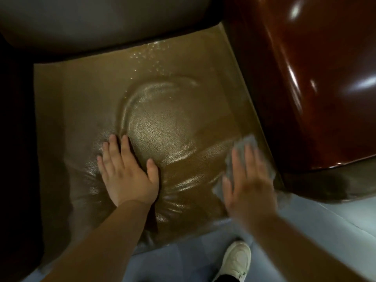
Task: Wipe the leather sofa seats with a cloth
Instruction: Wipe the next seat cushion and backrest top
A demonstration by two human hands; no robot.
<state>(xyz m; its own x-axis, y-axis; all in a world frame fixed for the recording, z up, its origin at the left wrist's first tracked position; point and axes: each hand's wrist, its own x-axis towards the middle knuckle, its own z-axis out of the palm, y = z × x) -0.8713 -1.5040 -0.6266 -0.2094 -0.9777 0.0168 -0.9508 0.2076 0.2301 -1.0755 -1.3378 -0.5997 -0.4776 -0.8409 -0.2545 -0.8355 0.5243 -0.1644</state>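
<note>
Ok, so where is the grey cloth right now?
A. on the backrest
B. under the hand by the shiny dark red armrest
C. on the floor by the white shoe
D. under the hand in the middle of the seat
B: the crumpled grey cloth lies under the flat right hand at the brown leather seat's edge beside the glossy dark red armrest; the left hand presses bare leather.

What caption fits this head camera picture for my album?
Left hand presses flat on the brown leather seat while the right hand pushes a grey cloth beside the glossy armrest.
</note>
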